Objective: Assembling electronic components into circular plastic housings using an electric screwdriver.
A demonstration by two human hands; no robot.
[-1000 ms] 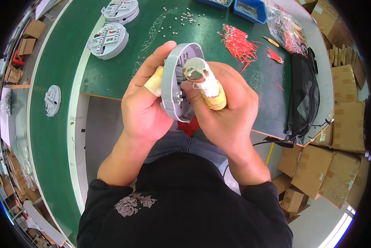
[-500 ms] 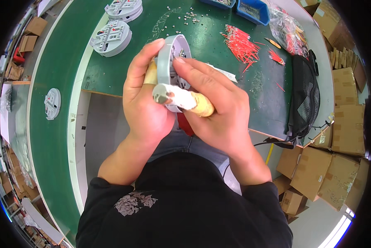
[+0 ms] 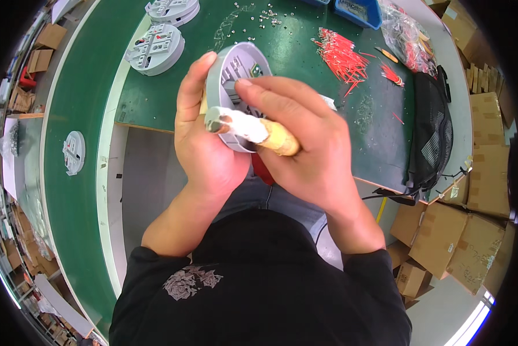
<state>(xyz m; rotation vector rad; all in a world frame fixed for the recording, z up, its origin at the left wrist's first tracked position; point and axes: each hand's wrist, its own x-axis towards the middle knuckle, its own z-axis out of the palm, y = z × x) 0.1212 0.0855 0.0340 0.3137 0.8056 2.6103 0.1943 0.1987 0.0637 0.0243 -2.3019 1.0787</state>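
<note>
My left hand is wrapped round a shallow, round grey plastic housing, tilted on its edge above the table front. Slots and a small green part show inside it. My right hand is closed round a stick-like tool, yellow with a white, worn-looking end pointing up toward the left. The tool's other end is hidden, so its kind cannot be told. The right fingertips reach into the housing's open side. Something yellow shows between the left fingers and the housing.
Similar grey housings lie at the far left, another on the left green bench. Small metal parts, red wires, a yellow-handled tool and a blue bin lie beyond. A black mesh bag and cartons are right.
The housing has turned so more of its inside faces up. My right hand and the yellow tool have shifted only slightly, staying at the housing.
</note>
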